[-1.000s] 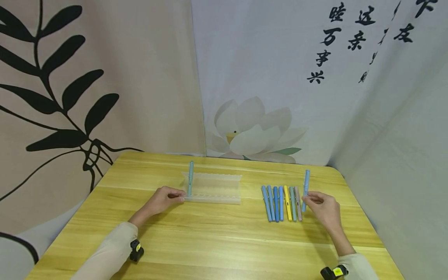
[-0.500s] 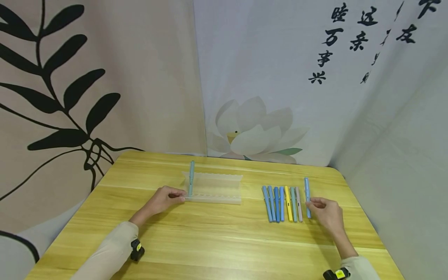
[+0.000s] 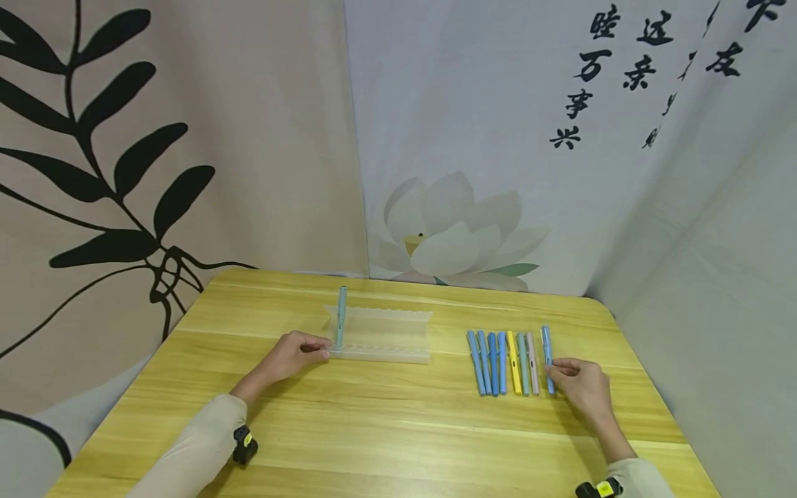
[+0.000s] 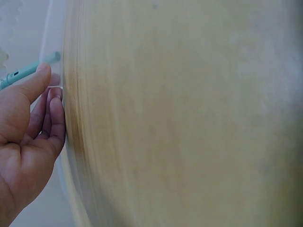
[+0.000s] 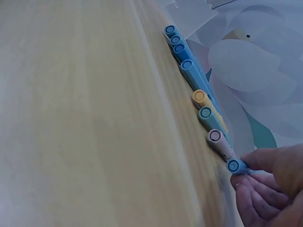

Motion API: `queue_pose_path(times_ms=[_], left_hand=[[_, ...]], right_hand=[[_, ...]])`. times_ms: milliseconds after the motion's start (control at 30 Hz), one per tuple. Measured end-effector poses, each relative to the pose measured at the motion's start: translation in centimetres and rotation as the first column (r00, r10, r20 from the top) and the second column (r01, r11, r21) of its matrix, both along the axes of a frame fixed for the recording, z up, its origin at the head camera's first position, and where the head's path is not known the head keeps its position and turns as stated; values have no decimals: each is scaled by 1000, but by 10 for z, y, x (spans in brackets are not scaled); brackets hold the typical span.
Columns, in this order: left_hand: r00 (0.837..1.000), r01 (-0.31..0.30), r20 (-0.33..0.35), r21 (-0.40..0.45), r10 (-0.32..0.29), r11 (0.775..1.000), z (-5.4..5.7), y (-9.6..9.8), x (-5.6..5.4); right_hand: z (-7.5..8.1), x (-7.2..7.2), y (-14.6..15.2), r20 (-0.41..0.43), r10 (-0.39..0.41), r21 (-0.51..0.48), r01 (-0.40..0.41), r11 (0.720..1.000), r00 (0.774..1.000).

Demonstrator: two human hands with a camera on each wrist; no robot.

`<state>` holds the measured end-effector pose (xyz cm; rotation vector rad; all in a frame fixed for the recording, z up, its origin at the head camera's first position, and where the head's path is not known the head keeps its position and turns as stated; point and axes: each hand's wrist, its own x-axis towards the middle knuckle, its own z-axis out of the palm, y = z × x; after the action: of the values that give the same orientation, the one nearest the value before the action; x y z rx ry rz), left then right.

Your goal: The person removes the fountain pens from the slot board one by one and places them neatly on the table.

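In the head view my left hand [image 3: 292, 356] pinches the near left corner of a clear plastic pen rack [image 3: 389, 335]. A teal pen [image 3: 341, 315] lies across the rack's left end, and the left wrist view shows its tip beside my thumb [image 4: 35, 82]. My right hand [image 3: 582, 387] pinches a light blue pen [image 3: 546, 340] between thumb and fingers, at the right end of a row of pens. Beside it lies a greyish-pink pen [image 3: 532, 363], then a green pen [image 3: 523, 363], a yellow pen [image 3: 513, 363] and several blue pens [image 3: 492, 363].
Everything lies on a wooden table [image 3: 373, 429]. Behind it hangs a pale curtain [image 3: 467, 138] printed with a flower and characters. A black wrist camera [image 3: 245, 445] sits on the left sleeve.
My right hand has lowered the light blue pen toward me and slightly right, lining it up closer with the row. The left hand stays at the rack's corner.
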<state>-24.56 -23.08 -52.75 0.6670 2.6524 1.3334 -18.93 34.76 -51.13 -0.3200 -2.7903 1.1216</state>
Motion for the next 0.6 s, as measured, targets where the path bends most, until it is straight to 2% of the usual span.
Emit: queue_pose_path(times_ms=[267, 600], left_hand=[[1000, -4, 11, 7, 4, 1000, 1, 1, 1], [1000, -1, 15, 10, 1, 1000, 2, 1, 2]], right_hand=[[-4, 0, 0, 8, 2, -14, -1, 1000, 1000], [-4, -1, 0, -7, 7, 20, -7, 1000, 1000]])
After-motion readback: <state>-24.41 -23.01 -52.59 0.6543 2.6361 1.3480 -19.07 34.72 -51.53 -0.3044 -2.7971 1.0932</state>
